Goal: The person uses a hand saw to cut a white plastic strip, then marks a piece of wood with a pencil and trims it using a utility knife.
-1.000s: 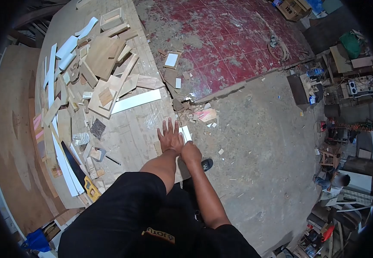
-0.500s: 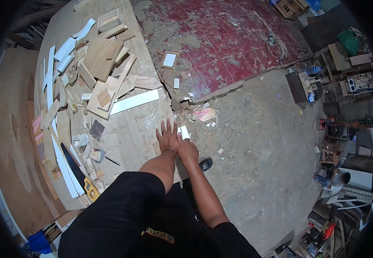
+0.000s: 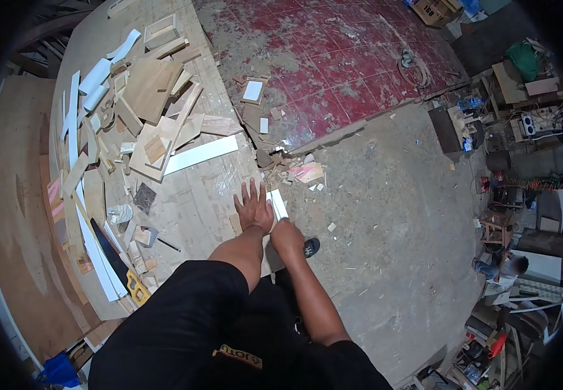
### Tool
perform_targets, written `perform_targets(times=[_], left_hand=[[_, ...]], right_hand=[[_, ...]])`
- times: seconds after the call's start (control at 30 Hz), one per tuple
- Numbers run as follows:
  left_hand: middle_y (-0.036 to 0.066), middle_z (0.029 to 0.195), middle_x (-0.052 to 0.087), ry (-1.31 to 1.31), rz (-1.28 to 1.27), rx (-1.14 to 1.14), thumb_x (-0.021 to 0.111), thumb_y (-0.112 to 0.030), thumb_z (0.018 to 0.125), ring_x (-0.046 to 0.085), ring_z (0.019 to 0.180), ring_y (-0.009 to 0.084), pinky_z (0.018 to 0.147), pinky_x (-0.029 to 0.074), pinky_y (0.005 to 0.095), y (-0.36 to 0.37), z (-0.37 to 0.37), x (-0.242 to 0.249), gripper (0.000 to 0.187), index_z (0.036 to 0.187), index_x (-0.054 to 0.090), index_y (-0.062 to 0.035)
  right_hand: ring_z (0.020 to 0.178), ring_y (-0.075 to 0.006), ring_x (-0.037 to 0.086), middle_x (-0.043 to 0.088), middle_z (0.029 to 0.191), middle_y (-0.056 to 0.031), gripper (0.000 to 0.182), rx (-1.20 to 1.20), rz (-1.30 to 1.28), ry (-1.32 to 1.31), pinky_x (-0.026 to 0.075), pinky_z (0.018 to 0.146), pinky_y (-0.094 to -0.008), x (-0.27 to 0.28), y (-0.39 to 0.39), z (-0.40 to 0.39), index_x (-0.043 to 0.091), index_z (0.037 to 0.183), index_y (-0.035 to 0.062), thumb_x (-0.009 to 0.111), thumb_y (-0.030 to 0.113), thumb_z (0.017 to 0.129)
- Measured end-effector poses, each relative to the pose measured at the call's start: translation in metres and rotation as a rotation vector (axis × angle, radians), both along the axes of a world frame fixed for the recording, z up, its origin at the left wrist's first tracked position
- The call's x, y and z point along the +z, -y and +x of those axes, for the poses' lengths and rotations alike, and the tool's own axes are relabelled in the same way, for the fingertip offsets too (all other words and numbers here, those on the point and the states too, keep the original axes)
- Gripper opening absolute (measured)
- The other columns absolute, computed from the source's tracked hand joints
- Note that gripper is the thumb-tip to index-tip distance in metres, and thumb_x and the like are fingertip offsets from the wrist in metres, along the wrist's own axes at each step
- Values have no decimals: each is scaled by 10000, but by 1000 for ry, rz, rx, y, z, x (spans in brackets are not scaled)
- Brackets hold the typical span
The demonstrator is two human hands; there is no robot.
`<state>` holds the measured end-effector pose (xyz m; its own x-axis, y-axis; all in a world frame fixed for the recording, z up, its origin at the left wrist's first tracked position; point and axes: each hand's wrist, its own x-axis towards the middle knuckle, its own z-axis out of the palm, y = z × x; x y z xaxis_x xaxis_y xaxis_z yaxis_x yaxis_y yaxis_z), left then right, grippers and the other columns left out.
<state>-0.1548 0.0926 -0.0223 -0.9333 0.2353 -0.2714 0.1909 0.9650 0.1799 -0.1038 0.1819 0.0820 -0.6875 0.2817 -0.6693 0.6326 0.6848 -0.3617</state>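
My left hand [image 3: 253,209] lies flat with its fingers spread, close to the edge of the wooden worktable [image 3: 213,214]. Beside its thumb is a narrow white piece [image 3: 278,203], split lengthwise by a thin dark line. At the near end of that piece my right hand [image 3: 287,238] is closed in a fist. Whatever it grips is hidden by the fingers and back of the hand. A long white strip [image 3: 201,155] rests on the table beyond my left hand.
Wood offcuts [image 3: 154,88] are heaped on the table's left side, with a yellow-handled handsaw [image 3: 137,286] and a pencil [image 3: 169,244] nearer me. Scraps [image 3: 307,172] litter the concrete floor [image 3: 392,227]. Another person [image 3: 505,268] is at the far right among piled materials.
My right hand has drawn back toward me and slightly right, baring more of the white piece. My left hand stays flat in nearly the same place.
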Motion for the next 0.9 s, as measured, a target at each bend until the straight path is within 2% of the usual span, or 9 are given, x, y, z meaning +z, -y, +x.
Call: perform_targets(times=[0.03, 0.17, 0.27, 0.37, 0.43, 0.57, 0.67, 0.73, 0.9], left_hand=[[106, 1661, 102, -3, -4, -3, 437, -342, 942, 51, 1526, 344, 1176, 51, 625, 1, 0, -7, 661, 1562, 277, -180], [97, 1664, 79, 30, -8, -9, 446, -351, 945, 42, 1526, 344, 1172, 57, 631, 5, -5, -23, 662, 1564, 270, -196], [96, 1664, 77, 33, -10, -9, 448, -344, 948, 41, 1525, 346, 1172, 54, 628, 1, 0, -11, 661, 1566, 265, -200], [96, 1664, 77, 20, -17, -1, 446, -333, 951, 41, 1525, 346, 1172, 51, 628, 0, 1, -3, 658, 1568, 260, -200], [96, 1664, 75, 9, -14, -6, 444, -328, 953, 42, 1525, 346, 1171, 50, 628, -1, 0, -3, 656, 1569, 258, -201], [96, 1664, 78, 21, -7, -7, 439, -344, 961, 42, 1524, 349, 1172, 58, 627, 0, -1, -5, 655, 1570, 254, -193], [96, 1664, 86, 56, -10, -7, 439, -357, 963, 42, 1524, 352, 1173, 64, 624, 3, -5, -16, 654, 1569, 259, -188], [95, 1663, 91, 61, 0, -9, 440, -365, 964, 42, 1524, 354, 1173, 66, 624, 2, -4, -16, 653, 1567, 265, -187], [123, 1658, 99, -2, 4, -10, 418, -327, 966, 48, 1522, 363, 1175, 61, 620, -1, 1, 2, 628, 1556, 293, -153]], right_hand=[[933, -444, 689, 680, 1052, -272, 353, 97, -7, -21, 550, 829, -513, 0, 0, -11, 597, 1154, -72, 435, 185, 974], [921, -431, 695, 679, 1073, -253, 371, 21, 25, -36, 564, 800, -490, -30, 8, -26, 597, 1179, -57, 427, 216, 994], [934, -428, 697, 685, 1054, -267, 367, 116, 40, -73, 566, 797, -483, -9, 4, -14, 596, 1159, -77, 443, 199, 973], [953, -422, 698, 689, 1031, -285, 374, 25, -5, 11, 564, 805, -488, -2, 3, 12, 583, 1137, -119, 453, 175, 947], [983, -442, 683, 683, 1038, -305, 359, -21, 15, 54, 527, 883, -524, 2, 5, 23, 606, 1118, -100, 479, 175, 924], [981, -441, 683, 684, 1036, -304, 367, -61, -2, 49, 528, 879, -523, -1, 10, 2, 600, 1127, -93, 479, 189, 928], [955, -440, 692, 691, 1016, -300, 356, 59, 18, -132, 552, 828, -502, -22, 9, -23, 586, 1103, -108, 467, 183, 936], [960, -447, 687, 687, 1024, -303, 365, -69, -27, -18, 545, 833, -513, -43, 5, -32, 574, 1135, -100, 460, 189, 943], [966, -459, 678, 680, 1016, -319, 352, -64, 2, -19, 525, 862, -538, -36, 2, 20, 602, 1119, -87, 450, 166, 927]])
